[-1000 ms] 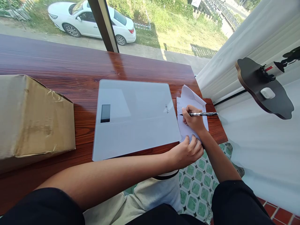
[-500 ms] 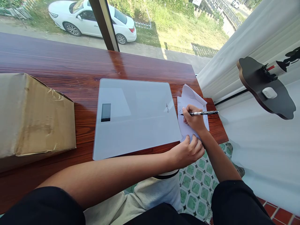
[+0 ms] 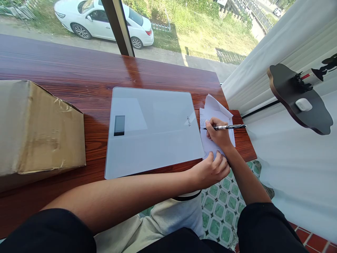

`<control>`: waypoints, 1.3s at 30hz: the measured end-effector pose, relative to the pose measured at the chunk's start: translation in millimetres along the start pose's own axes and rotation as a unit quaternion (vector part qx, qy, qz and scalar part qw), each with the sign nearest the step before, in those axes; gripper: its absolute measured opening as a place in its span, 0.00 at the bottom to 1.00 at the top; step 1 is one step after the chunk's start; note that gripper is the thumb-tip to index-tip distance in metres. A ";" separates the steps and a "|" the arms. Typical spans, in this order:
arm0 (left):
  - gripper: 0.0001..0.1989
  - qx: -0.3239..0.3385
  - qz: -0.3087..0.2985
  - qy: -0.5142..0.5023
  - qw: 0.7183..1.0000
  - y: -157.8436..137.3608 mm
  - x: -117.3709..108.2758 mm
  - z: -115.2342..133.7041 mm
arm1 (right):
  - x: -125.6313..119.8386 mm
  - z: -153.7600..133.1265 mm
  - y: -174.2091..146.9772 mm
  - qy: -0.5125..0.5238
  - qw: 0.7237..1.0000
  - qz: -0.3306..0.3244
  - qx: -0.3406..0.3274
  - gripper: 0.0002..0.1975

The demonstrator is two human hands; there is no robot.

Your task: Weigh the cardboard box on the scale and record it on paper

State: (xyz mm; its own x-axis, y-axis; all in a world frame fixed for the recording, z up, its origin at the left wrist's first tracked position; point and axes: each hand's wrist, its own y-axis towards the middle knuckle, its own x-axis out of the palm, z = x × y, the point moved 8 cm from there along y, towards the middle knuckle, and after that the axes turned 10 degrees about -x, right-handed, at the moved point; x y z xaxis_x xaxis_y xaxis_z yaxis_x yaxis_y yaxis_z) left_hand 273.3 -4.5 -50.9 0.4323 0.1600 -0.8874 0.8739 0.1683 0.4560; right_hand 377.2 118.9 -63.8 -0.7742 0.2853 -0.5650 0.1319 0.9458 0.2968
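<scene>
My right hand (image 3: pixel 217 133) is closed around a black-and-white pen (image 3: pixel 231 127), its tip on the handwritten lines at the left side of a paper pad (image 3: pixel 216 111). The pad's top sheet is folded back and curls up at the far end. At the pad's near edge my left hand (image 3: pixel 212 170) is closed, with bent fingers gripping the paper; the fingertips are partly hidden. Just left of the pad lies a flat white glass scale (image 3: pixel 155 140), whose dark display sits at its left end.
A worn cardboard box (image 3: pixel 52 133) stands on the left of the dark red wooden table (image 3: pixel 97 75). A window with a dark frame post (image 3: pixel 119 28) runs along the back. To the right hang white curtains (image 3: pixel 276 45), with a small dark shelf (image 3: pixel 295 98) in front.
Both hands keep nearly the same place, pen tip still on the paper. The whole view has shifted very slightly.
</scene>
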 end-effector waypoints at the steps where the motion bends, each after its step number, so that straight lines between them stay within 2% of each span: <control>1: 0.20 0.000 0.001 0.000 1.000 0.0 -0.1 -0.1 | 0.0 0.3 -0.2 0.001 1.000 0.000 0.000 0.20; 10: 0.19 0.006 -0.013 0.004 1.000 0.4 2.0 0.6 | -3.6 -1.6 -1.5 0.008 1.000 0.016 0.003 0.20; 17: 0.19 -0.002 0.006 0.002 1.000 0.0 0.0 -0.3 | -1.3 -2.5 -0.5 -0.002 1.000 0.006 0.002 0.20; 32: 0.19 0.009 -0.029 -0.008 1.000 0.7 1.8 0.0 | -3.1 0.0 -1.8 0.016 1.000 0.022 0.015 0.20; 39: 0.19 0.006 -0.016 -0.007 1.000 0.9 0.6 0.0 | -2.8 -2.4 -1.3 0.003 1.000 0.016 0.020 0.21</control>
State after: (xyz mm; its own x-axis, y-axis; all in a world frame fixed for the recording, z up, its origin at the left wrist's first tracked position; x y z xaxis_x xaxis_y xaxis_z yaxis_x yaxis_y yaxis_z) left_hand 274.3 -4.2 -51.0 0.4071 0.1421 -0.9023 0.8899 0.1610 0.4268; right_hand 377.8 116.4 -60.8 -0.7728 0.3141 -0.5515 0.1813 0.9420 0.2824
